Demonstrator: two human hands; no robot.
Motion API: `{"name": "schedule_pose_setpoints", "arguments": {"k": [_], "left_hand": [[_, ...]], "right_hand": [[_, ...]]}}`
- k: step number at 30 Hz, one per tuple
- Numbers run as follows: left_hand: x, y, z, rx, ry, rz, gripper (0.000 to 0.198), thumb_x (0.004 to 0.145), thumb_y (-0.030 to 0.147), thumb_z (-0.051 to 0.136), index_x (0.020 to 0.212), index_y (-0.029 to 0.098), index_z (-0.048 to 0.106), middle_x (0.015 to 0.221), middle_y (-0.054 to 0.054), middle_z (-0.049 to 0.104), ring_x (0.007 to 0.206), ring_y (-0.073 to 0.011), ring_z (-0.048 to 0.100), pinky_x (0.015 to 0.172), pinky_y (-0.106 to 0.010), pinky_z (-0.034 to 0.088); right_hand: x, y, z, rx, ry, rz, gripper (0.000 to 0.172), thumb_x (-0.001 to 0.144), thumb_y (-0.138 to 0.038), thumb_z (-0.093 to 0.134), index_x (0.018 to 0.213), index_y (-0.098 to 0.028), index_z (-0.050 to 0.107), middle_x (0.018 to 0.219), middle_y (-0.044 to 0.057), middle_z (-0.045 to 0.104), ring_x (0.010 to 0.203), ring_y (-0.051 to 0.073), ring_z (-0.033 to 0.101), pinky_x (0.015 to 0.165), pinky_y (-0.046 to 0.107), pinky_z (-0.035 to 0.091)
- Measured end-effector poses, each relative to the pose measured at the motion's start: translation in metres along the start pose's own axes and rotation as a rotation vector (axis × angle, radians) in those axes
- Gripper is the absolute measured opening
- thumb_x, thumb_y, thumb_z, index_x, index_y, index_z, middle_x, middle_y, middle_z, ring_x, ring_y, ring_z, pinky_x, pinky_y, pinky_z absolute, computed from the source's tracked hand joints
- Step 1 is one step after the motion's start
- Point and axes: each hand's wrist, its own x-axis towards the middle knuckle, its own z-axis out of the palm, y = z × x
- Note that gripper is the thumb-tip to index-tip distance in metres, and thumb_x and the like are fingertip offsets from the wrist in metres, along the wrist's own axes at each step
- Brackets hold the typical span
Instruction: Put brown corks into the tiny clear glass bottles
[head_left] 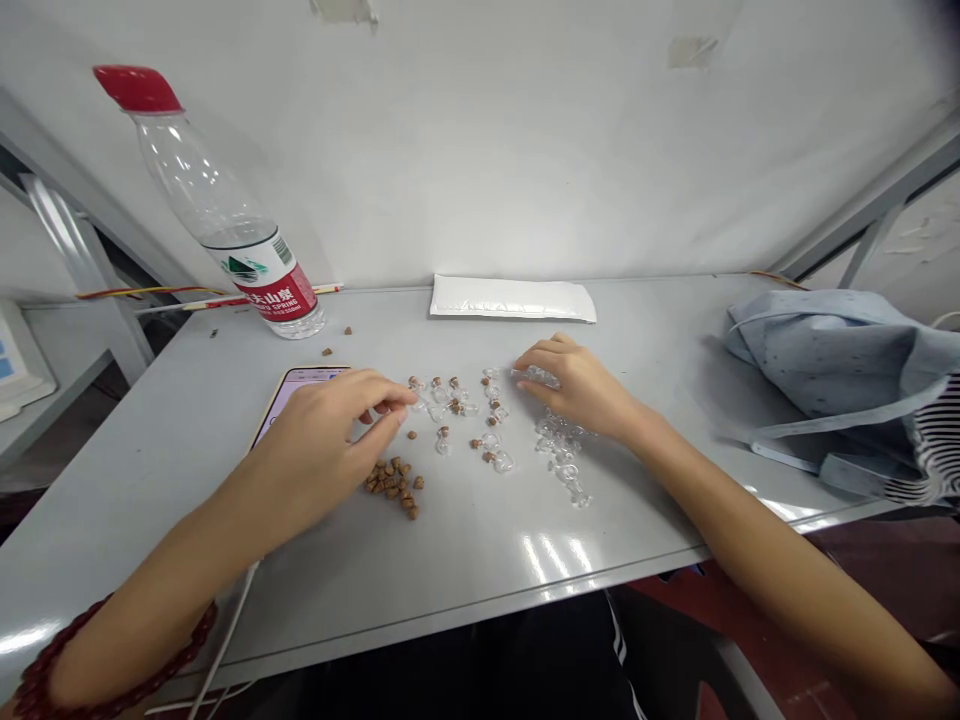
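Observation:
My left hand (322, 440) hovers over the table, its thumb and forefinger close to a small corked glass bottle (417, 386). A dark brown speck shows among its fingers, but I cannot tell whether it is held. My right hand (577, 387) rests on the far side, its fingertips over a clear glass bottle (535, 376) that seems held there. Several more corked bottles (487, 440) stand or lie between my hands. Loose bottles (561, 450) lie heaped below my right palm. A pile of brown cork stoppers (393, 487) sits below my left hand.
A phone (296, 392) lies partly under my left hand, with a white cable (232, 620) at the table's front edge. A water bottle (240, 210) lies tilted at the back left. A white padded envelope (513, 298) lies at the back, and a blue cloth bag (840, 370) sits at the right.

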Motion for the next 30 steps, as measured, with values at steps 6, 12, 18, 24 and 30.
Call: {"name": "schedule_pose_setpoints", "arguments": {"k": [6,12,18,24,30], "left_hand": [[-0.004,-0.015,0.009,0.092,-0.18,-0.052,0.027,0.086,0.044,0.055,0.099,0.029,0.073,0.098,-0.002,0.072,0.089,-0.0266,0.064,0.08,-0.039,0.051],[0.004,-0.006,0.02,0.033,-0.226,-0.018,0.022,0.085,0.034,0.052,0.08,0.024,0.071,0.087,-0.004,0.073,0.088,-0.0262,0.064,0.078,-0.039,0.051],[0.004,0.004,0.021,0.031,-0.256,0.001,0.022,0.087,0.03,0.048,0.085,0.023,0.07,0.091,-0.004,0.072,0.085,-0.0224,0.064,0.077,-0.035,0.051],[0.002,0.001,0.026,-0.006,-0.195,0.076,0.02,0.089,0.032,0.053,0.089,0.024,0.071,0.087,-0.003,0.071,0.078,-0.021,0.063,0.069,-0.033,0.051],[0.003,0.01,0.027,-0.077,-0.186,0.103,0.017,0.09,0.028,0.056,0.081,0.022,0.07,0.078,-0.001,0.072,0.069,-0.0177,0.063,0.064,-0.03,0.052]], "right_hand": [[0.002,-0.005,0.004,-0.015,-0.035,-0.037,0.028,0.095,-0.014,0.044,0.109,-0.016,0.068,0.094,0.01,0.071,0.091,0.026,0.057,0.075,0.04,0.049],[-0.001,-0.018,0.001,0.173,0.119,-0.082,0.016,0.093,-0.019,0.053,0.102,-0.02,0.066,0.097,0.007,0.071,0.092,0.023,0.059,0.079,0.038,0.049],[-0.006,-0.039,0.002,0.386,0.09,-0.067,0.007,0.09,-0.021,0.061,0.095,-0.022,0.066,0.096,0.003,0.072,0.091,0.019,0.061,0.081,0.036,0.049],[-0.007,-0.042,0.002,0.42,0.031,-0.024,0.011,0.087,-0.015,0.06,0.094,-0.021,0.064,0.096,0.004,0.071,0.092,0.019,0.061,0.085,0.038,0.05],[-0.007,-0.048,0.0,0.525,0.027,-0.008,0.01,0.086,-0.017,0.062,0.095,-0.021,0.064,0.092,0.002,0.072,0.084,0.016,0.064,0.08,0.034,0.051]]}}
